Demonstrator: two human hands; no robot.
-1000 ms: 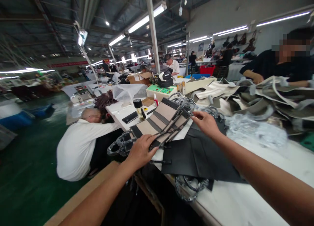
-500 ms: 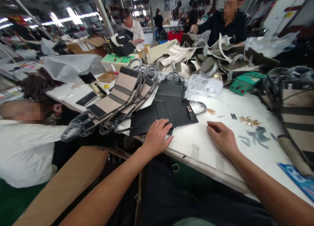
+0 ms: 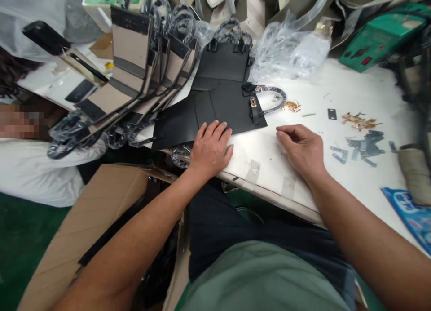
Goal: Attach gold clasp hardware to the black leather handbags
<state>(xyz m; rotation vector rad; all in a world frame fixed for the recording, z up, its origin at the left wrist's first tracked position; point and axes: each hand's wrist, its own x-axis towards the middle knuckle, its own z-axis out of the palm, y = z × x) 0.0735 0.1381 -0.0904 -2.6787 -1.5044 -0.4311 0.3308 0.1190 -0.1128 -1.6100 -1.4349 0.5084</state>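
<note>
A black handbag panel (image 3: 218, 106) lies flat on the white table, with a plastic-wrapped handle (image 3: 281, 99) and a gold-toned clasp (image 3: 253, 103) at its right end. My left hand (image 3: 211, 149) rests palm down at its near edge, fingers stretched over the black material. To the right, my right hand (image 3: 301, 149) is on the tabletop with its fingers curled and thumb close to the index finger. Anything between those fingertips is hidden. Beyond it lie small gold-coloured metal parts (image 3: 360, 121) and flat grey metal plates (image 3: 365, 147).
Several beige-and-black bag pieces (image 3: 131, 68) with wrapped handles stack at left. Clear plastic (image 3: 289, 50) and a green box (image 3: 380, 37) stand behind. A cardboard box (image 3: 90, 221) is below left, near a seated person in white (image 3: 40, 171). A blue packet (image 3: 409, 216) lies right.
The view has tilted down, so the people at the back are out of frame. Both hands keep nearly the same places, the left on the panel and the right on the table.
</note>
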